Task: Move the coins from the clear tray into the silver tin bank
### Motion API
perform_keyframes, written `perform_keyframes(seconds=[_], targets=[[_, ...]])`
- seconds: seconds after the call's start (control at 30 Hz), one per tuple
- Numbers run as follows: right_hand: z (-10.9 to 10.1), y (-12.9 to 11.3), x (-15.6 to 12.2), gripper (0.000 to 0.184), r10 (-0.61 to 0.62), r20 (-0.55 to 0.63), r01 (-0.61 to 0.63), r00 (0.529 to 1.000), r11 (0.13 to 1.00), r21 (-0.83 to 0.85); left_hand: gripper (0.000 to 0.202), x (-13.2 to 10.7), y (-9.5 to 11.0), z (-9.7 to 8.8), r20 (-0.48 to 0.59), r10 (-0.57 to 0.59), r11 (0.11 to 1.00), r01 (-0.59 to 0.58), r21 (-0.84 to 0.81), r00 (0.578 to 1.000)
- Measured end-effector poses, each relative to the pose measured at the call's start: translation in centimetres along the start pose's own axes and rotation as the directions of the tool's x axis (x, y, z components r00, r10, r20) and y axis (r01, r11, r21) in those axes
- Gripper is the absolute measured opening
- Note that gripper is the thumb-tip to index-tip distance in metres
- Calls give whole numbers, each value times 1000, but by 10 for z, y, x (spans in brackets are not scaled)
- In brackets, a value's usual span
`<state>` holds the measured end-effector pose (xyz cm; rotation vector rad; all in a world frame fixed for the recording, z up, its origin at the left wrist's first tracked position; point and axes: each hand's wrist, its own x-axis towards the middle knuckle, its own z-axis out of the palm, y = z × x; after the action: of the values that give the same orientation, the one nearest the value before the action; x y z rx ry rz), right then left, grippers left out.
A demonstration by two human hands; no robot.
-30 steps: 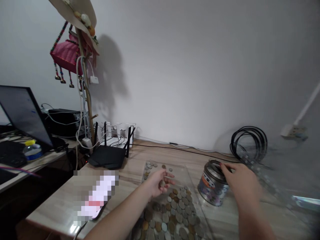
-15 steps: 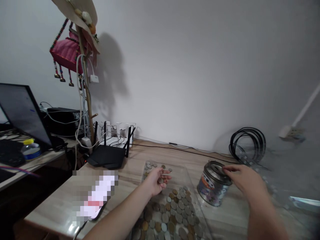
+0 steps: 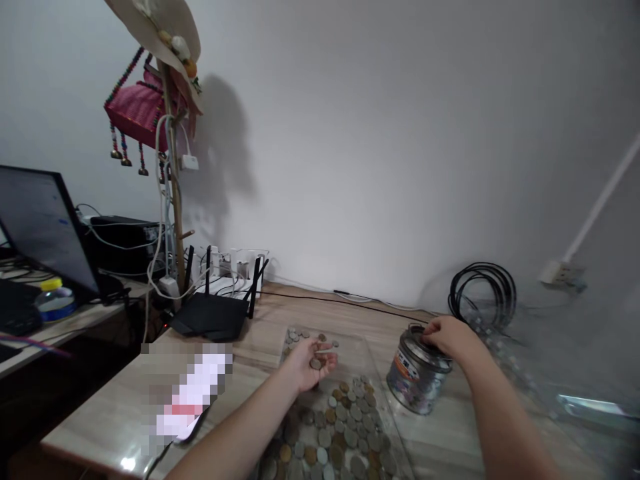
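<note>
My left hand (image 3: 311, 368) is turned palm up above a clear tray (image 3: 353, 343), its fingers loosely curled. A coin (image 3: 315, 364) lies in that palm. Below it, many silver and brass-coloured coins (image 3: 351, 412) are spread in the tray, with a few small ones at its far left corner. A round metal tin (image 3: 417, 380) with a printed label stands to the right of the tray. Over its lid, my right hand (image 3: 447, 337) has its fingers pinched together and pointing down at the middle. Whatever those fingertips hold is hidden.
A black router (image 3: 213, 315) sits at the back left, near a lit phone (image 3: 193, 397) with a cable. Coiled black cable (image 3: 483, 293) leans on the wall behind the tin. Clear plastic (image 3: 505, 357) lies at the right. A monitor (image 3: 47, 227) stands far left.
My right hand has moved from the lid's right edge in over its middle, fingertips lower. The left hand stays palm up with the coin. The view has shifted slightly.
</note>
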<state>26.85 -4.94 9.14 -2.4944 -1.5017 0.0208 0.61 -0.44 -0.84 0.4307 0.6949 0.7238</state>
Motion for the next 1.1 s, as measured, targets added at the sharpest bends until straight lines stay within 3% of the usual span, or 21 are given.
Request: perform_keyframes(seconds=[0.1, 0.17, 0.23, 0.3, 0.37, 0.47, 0.53, 0.57, 0.67, 0.73, 0.83, 0.9, 1.0, 1.1], targets=[[0, -7, -14, 14, 52, -82, -53, 995, 999, -1, 28, 1, -1, 0, 7, 5, 999, -4, -32, 1000], [6, -20, -26, 22, 51, -218, -48, 975, 999, 22, 32, 2, -1, -1, 17, -1, 998, 2, -55, 1000], [20, -41, -39, 27, -61, -327, 90, 943, 993, 74, 37, 4, -1, -2, 9, 1, 998, 0, -67, 1000], [42, -67, -52, 25, -327, -265, 376, 907, 912, 165, 40, 6, -1, -3, 1, 11, 997, -10, -76, 1000], [67, -92, -62, 25, -586, -105, 588, 803, 751, 300, 44, 7, -1, -3, 32, 25, 996, -23, -81, 999], [95, -114, -72, 22, -774, -26, 709, 632, 565, 422, 49, 10, -3, -4, 106, 20, 998, -14, -60, 994], [105, -118, -75, 21, -820, -17, 735, 572, 504, 454, 51, 12, -4, -4, 129, -7, 999, 11, -35, 992], [108, -117, -75, 22, -823, -17, 738, 568, 500, 453, 51, 13, -5, -5, 139, -18, 999, 22, -26, 990], [108, -110, -73, 27, -787, -47, 738, 615, 554, 386, 39, 17, -8, -8, 213, -37, 999, 37, 2, 976], [98, -97, -67, 29, -708, -153, 712, 689, 623, 325, 22, 19, -10, -12, 259, -62, 998, 54, 38, 964], [68, -63, -55, 31, -410, -455, 549, 790, 804, 229, 21, 19, -10, -15, 259, -74, 994, 51, 97, 963], [46, -34, -46, 31, -143, -580, 309, 802, 930, 198, 29, 17, -9, -15, 228, -45, 994, 21, 111, 973], [24, 1, -36, 28, 108, -493, -19, 863, 983, 182, 28, 11, -7, -11, 175, -12, 992, -10, 126, 984], [18, 13, -33, 26, 139, -355, -89, 924, 984, 153, 24, 7, -6, -7, 134, -11, 988, -9, 152, 991]])
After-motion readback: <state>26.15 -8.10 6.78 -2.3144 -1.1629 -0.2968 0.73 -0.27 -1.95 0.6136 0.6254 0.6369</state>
